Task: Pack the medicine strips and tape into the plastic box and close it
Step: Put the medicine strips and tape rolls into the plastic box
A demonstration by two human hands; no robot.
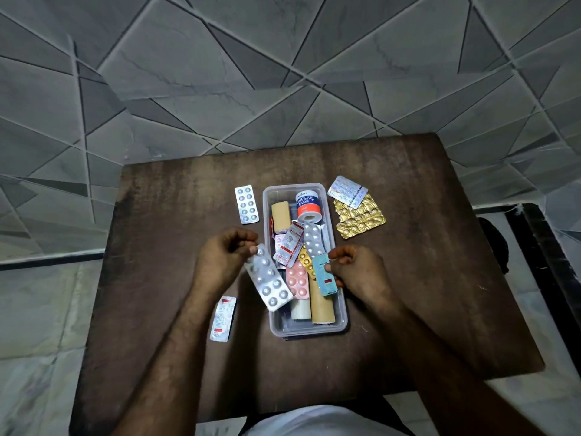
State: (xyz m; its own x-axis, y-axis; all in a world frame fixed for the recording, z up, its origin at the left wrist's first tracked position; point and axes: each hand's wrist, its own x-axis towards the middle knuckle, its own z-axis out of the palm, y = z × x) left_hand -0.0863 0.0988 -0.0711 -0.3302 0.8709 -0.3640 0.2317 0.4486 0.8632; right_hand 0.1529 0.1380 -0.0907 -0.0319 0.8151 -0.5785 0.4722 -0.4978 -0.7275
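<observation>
While the plastic box (306,330) stands open at the middle of the brown table (163,215), both hands work at its near half. In the head view, the left hand (220,259) pinches the top end of a silver blister strip (268,280) between thumb and fingertips; the strip hangs tilted across the left wall of the box. The right hand (355,272) pinches a teal strip (325,276) over the right side of the box. Inside the box lie the adhesive tape roll (308,206) at the far end, a pink strip (298,281), further strips and a tan tube (320,306). Left of the box, a silver strip (246,204) lies on the table, and a white strip (223,319) lies nearer. Right of the box, a gold strip (360,220) lies under another silver strip (347,191).
</observation>
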